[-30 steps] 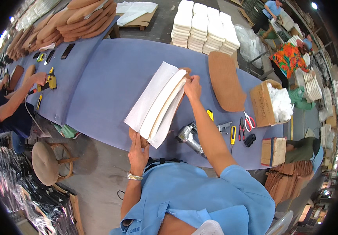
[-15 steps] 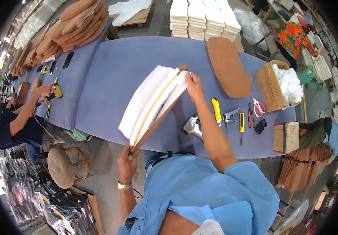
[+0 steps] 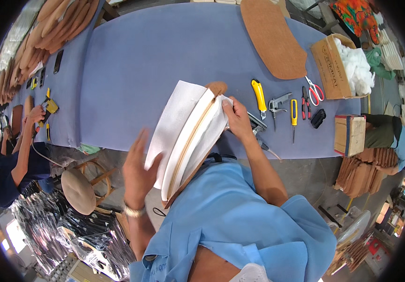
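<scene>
A curved cushion piece (image 3: 194, 143) with white lining, a thin tan strip along its edge and brown fabric beneath is tilted against my blue shirt at the table's front edge. My right hand (image 3: 238, 118) grips its upper right edge, thumb over the white lining. Spread and slightly blurred, my left hand (image 3: 139, 171) is beside the white flap at the left, its thumb overlapping the flap's edge. Partly behind my right forearm lies a metal air stapler (image 3: 257, 123). A curved brown panel (image 3: 277, 42) lies flat farther off on the blue-covered table (image 3: 132, 70).
Right of my hands lie a yellow utility knife (image 3: 259, 96), an air blow gun (image 3: 277, 105), a screwdriver (image 3: 294, 113), pliers (image 3: 305, 103) and scissors (image 3: 315, 91). A cardboard box (image 3: 329, 70) holds white stuffing. At left, a co-worker's hand (image 3: 36, 114) holds a yellow tool.
My left hand has let go of the cushion piece's lower end and spread its fingers. My right hand keeps its grip. The piece is now closer to my shirt, and the view has shifted.
</scene>
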Demonstrator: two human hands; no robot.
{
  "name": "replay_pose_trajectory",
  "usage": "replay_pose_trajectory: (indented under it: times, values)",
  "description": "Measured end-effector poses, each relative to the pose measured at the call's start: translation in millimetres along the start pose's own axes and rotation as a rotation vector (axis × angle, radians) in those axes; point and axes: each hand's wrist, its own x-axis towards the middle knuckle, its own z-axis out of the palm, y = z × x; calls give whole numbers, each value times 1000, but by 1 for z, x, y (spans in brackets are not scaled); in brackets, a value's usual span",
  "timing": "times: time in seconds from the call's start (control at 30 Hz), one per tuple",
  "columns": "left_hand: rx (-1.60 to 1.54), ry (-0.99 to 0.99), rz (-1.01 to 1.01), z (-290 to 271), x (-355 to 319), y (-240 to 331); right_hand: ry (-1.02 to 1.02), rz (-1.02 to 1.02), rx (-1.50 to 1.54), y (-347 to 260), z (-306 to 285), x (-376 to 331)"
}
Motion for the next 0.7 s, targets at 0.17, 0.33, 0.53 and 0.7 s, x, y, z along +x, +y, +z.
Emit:
replay_pose_trajectory:
  times: [0.17,0.33,0.53,0.7]
  values:
    - [-97,-130,334,87,99,37,121,-247,-407,-47,6,0]
    - [-219,-263,277,132,124,37,14,-438,-642,-67,-6,3]
    - [-237,-261,292,134,123,39,-123,-519,-764,-71,-15,15]
    - [-251,-208,319,132,122,38,-157,-426,-726,-71,-15,24]
